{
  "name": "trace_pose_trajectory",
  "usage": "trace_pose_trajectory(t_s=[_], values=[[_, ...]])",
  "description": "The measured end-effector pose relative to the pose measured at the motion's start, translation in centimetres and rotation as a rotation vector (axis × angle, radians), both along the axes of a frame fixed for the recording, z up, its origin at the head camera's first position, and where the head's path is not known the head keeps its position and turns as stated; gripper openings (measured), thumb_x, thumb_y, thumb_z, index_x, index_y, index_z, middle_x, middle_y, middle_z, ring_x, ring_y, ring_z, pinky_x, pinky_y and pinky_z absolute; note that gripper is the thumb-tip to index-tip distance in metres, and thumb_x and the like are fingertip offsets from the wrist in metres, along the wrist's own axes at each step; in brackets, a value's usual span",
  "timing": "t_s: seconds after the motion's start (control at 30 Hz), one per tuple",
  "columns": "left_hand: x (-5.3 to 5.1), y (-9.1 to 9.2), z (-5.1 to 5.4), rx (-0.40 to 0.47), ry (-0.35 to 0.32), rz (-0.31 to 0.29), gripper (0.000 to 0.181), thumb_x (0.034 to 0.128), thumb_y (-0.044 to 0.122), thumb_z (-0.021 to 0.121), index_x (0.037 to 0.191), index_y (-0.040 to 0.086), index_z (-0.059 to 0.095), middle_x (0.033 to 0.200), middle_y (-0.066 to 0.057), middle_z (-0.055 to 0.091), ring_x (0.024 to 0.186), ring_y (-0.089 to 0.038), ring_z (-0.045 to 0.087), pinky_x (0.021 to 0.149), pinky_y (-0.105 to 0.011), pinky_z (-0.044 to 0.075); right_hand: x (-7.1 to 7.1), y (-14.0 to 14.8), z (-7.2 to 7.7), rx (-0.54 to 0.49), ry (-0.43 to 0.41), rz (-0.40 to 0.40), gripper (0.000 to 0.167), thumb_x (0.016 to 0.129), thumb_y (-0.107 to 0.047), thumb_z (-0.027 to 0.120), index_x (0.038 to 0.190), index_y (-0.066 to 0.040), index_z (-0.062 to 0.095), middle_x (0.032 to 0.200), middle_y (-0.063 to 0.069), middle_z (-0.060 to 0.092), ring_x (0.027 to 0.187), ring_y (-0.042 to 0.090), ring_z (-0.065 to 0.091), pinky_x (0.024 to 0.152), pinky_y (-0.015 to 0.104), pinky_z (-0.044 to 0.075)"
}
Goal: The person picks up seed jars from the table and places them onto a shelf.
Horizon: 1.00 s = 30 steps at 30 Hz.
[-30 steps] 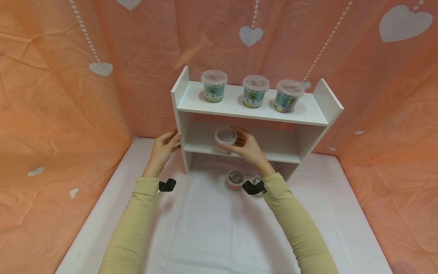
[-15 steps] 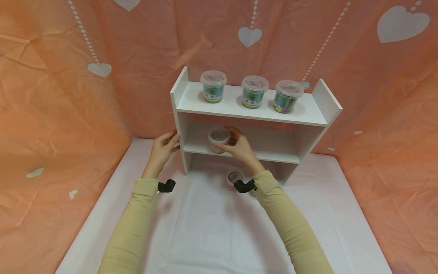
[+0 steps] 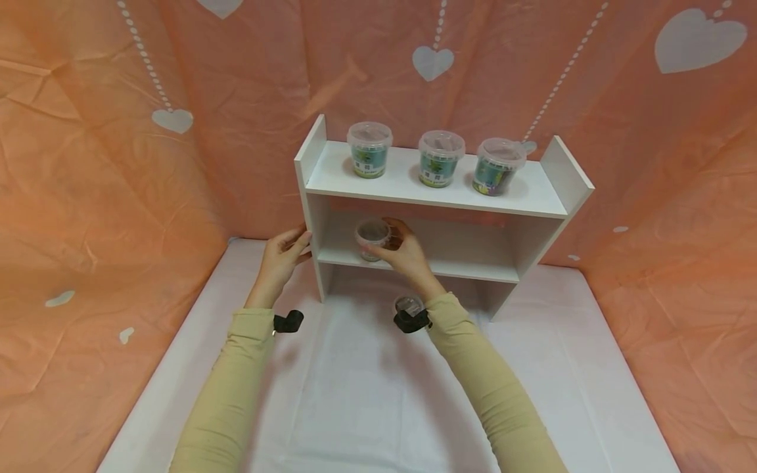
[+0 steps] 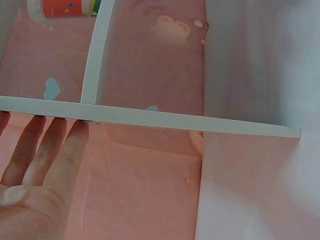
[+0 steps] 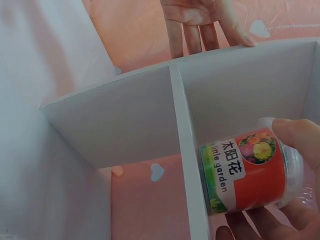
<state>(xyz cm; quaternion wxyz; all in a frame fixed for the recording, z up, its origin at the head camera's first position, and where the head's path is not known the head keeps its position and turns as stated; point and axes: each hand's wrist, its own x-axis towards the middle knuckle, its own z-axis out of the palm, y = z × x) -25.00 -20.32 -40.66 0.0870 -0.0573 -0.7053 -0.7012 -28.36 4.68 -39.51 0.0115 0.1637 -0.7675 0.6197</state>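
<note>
My right hand [image 3: 408,257] holds a clear-lidded tub [image 3: 371,238] at the left part of the white rack's middle shelf [image 3: 473,249]. In the right wrist view, the thumb and fingers of my right hand [image 5: 300,170] curl round the tub [image 5: 245,170], whose label is red with flowers; its base is at the shelf board. My left hand [image 3: 280,263] touches the outer face of the rack's left side panel. The left wrist view shows straight fingers of the left hand [image 4: 45,170] against that panel [image 4: 150,117].
Three tubs with teal labels [image 3: 369,157] [image 3: 439,165] [image 3: 495,172] stand on the top shelf [image 3: 408,187]. Another tub [image 3: 408,305] stands on the white-covered table [image 3: 355,394], partly behind my right wrist's black camera. Orange cloth with hearts hangs around.
My right hand has moved left along the middle shelf with the tub, its forearm now covering more of the tubs on the table. The left hand has stayed at the side panel.
</note>
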Motion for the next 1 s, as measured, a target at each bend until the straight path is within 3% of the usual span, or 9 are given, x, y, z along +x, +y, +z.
trace_pose_trajectory(t_s=[0.33, 0.47, 0.73, 1.0], values=[[0.1, 0.1, 0.1, 0.005, -0.007, -0.007, 0.046, 0.0981, 0.018, 0.056, 0.139, -0.001, 0.046, 0.141, -0.019, 0.046, 0.123, -0.036, 0.049, 0.097, -0.049, 0.045, -0.2, -0.6, 0.1, -0.018, -0.036, -0.014, 0.067, 0.081, -0.016, 0.079, 0.138, -0.008, 0.045, 0.125, 0.013, 0.053, 0.103, 0.025, 0.055, 0.083, 0.031, 0.049], [0.2, 0.1, 0.3, 0.009, -0.015, -0.009, 0.046, 0.0983, 0.016, 0.055, 0.139, -0.003, 0.046, 0.141, -0.02, 0.045, 0.123, -0.037, 0.048, 0.098, -0.052, 0.043, -0.3, -0.5, 0.1, -0.027, -0.043, 0.027, 0.067, 0.083, -0.014, 0.076, 0.141, -0.007, 0.042, 0.127, 0.013, 0.052, 0.105, 0.025, 0.054, 0.084, 0.031, 0.049], [1.4, 0.5, 1.9, -0.008, -0.02, -0.017, 0.044, 0.0997, 0.011, 0.052, 0.139, -0.008, 0.043, 0.141, -0.025, 0.042, 0.125, -0.04, 0.045, 0.099, -0.053, 0.042, -0.3, 1.4, 0.3, -0.042, -0.056, 0.123, 0.061, 0.091, -0.013, 0.068, 0.144, -0.007, 0.04, 0.136, 0.015, 0.048, 0.121, 0.029, 0.049, 0.099, 0.041, 0.045], [1.4, 0.6, 2.0, -0.013, -0.025, -0.018, 0.046, 0.0995, 0.013, 0.053, 0.139, -0.006, 0.043, 0.141, -0.024, 0.043, 0.124, -0.039, 0.046, 0.099, -0.052, 0.043, -0.3, 4.0, 0.8, -0.085, -0.02, 0.172, 0.048, 0.095, -0.008, 0.061, 0.138, 0.003, 0.045, 0.133, 0.023, 0.052, 0.123, 0.034, 0.048, 0.105, 0.041, 0.039]])
